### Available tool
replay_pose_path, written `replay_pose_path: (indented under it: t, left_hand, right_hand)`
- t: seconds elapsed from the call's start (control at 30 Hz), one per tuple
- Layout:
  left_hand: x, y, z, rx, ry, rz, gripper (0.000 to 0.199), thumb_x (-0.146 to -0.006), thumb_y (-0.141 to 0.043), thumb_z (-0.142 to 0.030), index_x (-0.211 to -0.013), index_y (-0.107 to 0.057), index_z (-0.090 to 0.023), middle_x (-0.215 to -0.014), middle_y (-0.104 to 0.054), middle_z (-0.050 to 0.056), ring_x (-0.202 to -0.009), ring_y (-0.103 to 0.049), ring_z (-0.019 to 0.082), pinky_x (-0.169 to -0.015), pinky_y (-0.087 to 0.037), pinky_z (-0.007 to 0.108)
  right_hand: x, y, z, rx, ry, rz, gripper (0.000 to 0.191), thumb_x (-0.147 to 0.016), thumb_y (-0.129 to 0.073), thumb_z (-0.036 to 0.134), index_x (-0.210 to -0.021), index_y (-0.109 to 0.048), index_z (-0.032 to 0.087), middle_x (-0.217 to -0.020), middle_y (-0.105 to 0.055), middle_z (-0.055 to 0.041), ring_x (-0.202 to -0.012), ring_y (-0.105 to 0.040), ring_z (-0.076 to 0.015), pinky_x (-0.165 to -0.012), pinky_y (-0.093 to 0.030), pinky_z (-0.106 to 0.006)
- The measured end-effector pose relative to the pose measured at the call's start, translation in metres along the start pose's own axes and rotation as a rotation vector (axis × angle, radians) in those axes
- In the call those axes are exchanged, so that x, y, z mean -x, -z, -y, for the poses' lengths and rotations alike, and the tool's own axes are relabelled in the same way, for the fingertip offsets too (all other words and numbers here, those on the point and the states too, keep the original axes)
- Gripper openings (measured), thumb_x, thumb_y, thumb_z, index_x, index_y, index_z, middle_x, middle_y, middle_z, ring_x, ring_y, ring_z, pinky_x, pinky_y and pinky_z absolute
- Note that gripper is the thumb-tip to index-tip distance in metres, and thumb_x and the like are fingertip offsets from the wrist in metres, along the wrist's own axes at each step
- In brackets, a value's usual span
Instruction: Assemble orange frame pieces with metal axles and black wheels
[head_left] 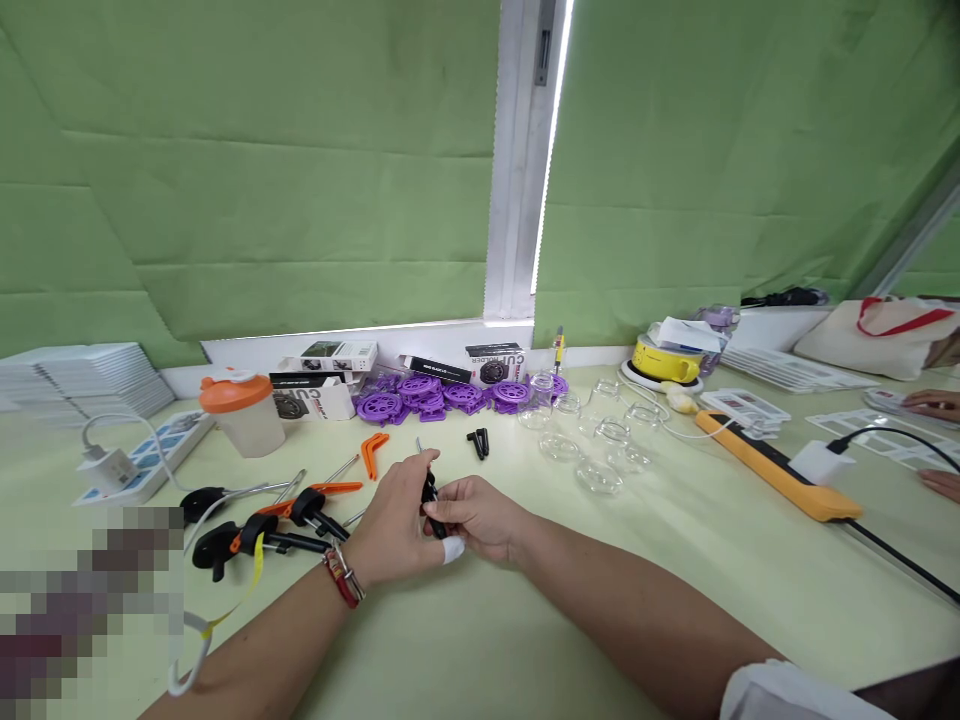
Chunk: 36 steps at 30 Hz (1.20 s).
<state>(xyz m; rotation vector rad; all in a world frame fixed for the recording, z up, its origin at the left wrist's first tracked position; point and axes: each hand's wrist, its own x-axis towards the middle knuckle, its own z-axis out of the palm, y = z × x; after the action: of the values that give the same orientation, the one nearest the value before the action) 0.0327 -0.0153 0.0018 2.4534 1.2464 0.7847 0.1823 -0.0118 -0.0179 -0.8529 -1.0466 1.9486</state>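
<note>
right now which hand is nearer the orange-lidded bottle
Left. The left hand is to the right of the orange-lidded bottle and closer to the wearer, on a black piece; the right hand, on that same piece, is farther right.

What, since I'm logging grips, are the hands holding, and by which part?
A black piece, in both hands; partly covered, so the exact part can't be told.

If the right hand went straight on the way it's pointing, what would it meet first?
The black part at the right hand's own fingertips, then apparently the left hand just beyond it; the exact depth between them is unclear.
</note>
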Motion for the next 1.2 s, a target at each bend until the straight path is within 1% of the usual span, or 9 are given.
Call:
replay_pose_path:
  t: [0.13, 0.23, 0.3, 0.4, 0.53, 0.63, 0.83, 1.07, 1.2]
  left_hand:
    - [-0.001, 0.006, 0.001, 0.063, 0.072, 0.047, 0.092, -0.058, -0.069, -0.043, -0.135, -0.027, -0.016, -0.116, -0.048, 0.013, -0.106, -0.046, 0.030, -0.089, -0.038, 0.042]
    - [-0.005, 0.015, 0.004, 0.226, 0.171, 0.115, 0.086, -0.060, -0.069, -0.042, -0.132, -0.029, -0.021, -0.109, -0.050, 0.009, -0.097, -0.050, 0.026, -0.084, -0.040, 0.039]
    - [-0.007, 0.022, 0.006, 0.423, 0.271, 0.186, 0.074, -0.065, -0.065, -0.041, -0.128, -0.031, -0.023, -0.097, -0.052, 0.004, -0.084, -0.051, 0.020, -0.077, -0.041, 0.034]
    - [-0.009, 0.031, 0.009, 0.795, 0.445, 0.293, 0.055, -0.074, -0.053, -0.041, -0.123, -0.035, -0.025, -0.079, -0.052, -0.001, -0.072, -0.050, 0.016, -0.070, -0.041, 0.030]
    - [-0.010, 0.036, 0.015, 1.080, 0.587, 0.415, 0.047, -0.077, -0.048, -0.049, -0.117, -0.042, -0.025, -0.069, -0.054, -0.001, -0.068, -0.053, 0.018, -0.065, -0.044, 0.032]
    - [-0.011, 0.036, 0.019, 1.126, 0.632, 0.511, 0.048, -0.076, -0.047, -0.054, -0.113, -0.046, -0.024, -0.069, -0.059, 0.002, -0.062, -0.056, 0.019, -0.059, -0.043, 0.031]
    - [-0.015, 0.032, 0.028, 1.170, 0.634, 0.621, 0.048, -0.074, -0.048, -0.057, -0.108, -0.048, -0.023, -0.076, -0.065, 0.006, -0.062, -0.060, 0.021, -0.055, -0.042, 0.029]
    - [-0.017, 0.029, 0.033, 1.227, 0.652, 0.628, 0.052, -0.070, -0.052, -0.057, -0.109, -0.049, -0.022, -0.061, -0.059, 0.001, -0.057, -0.057, 0.020, -0.053, -0.042, 0.028]
    - [-0.016, 0.029, 0.034, 1.220, 0.648, 0.656, 0.049, -0.073, -0.050, -0.056, -0.109, -0.047, -0.023, -0.067, -0.063, 0.002, -0.058, -0.059, 0.019, -0.053, -0.042, 0.027]
  right_hand:
    - [-0.003, 0.005, 0.001, 0.034, 0.002, 0.062, 0.039, -0.052, -0.082, 0.040, -0.066, -0.062, 0.010, -0.061, -0.062, -0.0026, -0.058, -0.055, -0.0110, -0.058, -0.039, -0.025]
    - [-0.010, 0.016, 0.005, 0.183, 0.071, 0.054, 0.039, -0.063, -0.073, 0.048, -0.067, -0.062, 0.010, -0.059, -0.060, -0.0016, -0.053, -0.052, -0.0094, -0.055, -0.040, -0.025]
    - [-0.016, 0.026, 0.008, 0.339, 0.147, -0.077, 0.034, -0.072, -0.066, 0.045, -0.075, -0.064, 0.011, -0.064, -0.062, -0.0031, -0.053, -0.053, -0.0100, -0.056, -0.043, -0.026]
    - [-0.028, 0.041, 0.010, 0.655, 0.239, -0.309, 0.021, -0.080, -0.058, 0.028, -0.093, -0.065, 0.014, -0.078, -0.065, -0.0047, -0.058, -0.055, -0.0108, -0.061, -0.046, -0.027]
    - [-0.048, 0.053, 0.006, 1.068, 0.356, -0.370, 0.027, -0.084, -0.048, 0.022, -0.105, -0.064, 0.016, -0.094, -0.067, -0.0074, -0.077, -0.062, -0.0152, -0.072, -0.046, -0.027]
    - [-0.068, 0.054, 0.005, 1.290, 0.383, -0.393, 0.029, -0.083, -0.049, 0.019, -0.106, -0.066, 0.015, -0.104, -0.065, -0.0093, -0.091, -0.060, -0.0172, -0.080, -0.044, -0.026]
    - [-0.097, 0.052, 0.011, 1.401, 0.337, -0.382, 0.024, -0.078, -0.055, 0.017, -0.096, -0.071, 0.017, -0.102, -0.064, -0.0101, -0.088, -0.059, -0.0192, -0.079, -0.041, -0.027]
    - [-0.098, 0.056, 0.012, 1.459, 0.348, -0.345, 0.022, -0.078, -0.053, 0.014, -0.086, -0.073, 0.018, -0.096, -0.066, -0.0081, -0.088, -0.058, -0.0173, -0.079, -0.038, -0.025]
    - [-0.095, 0.058, 0.012, 1.463, 0.331, -0.346, 0.022, -0.078, -0.055, 0.014, -0.093, -0.072, 0.016, -0.096, -0.068, -0.0099, -0.089, -0.059, -0.0192, -0.077, -0.039, -0.025]
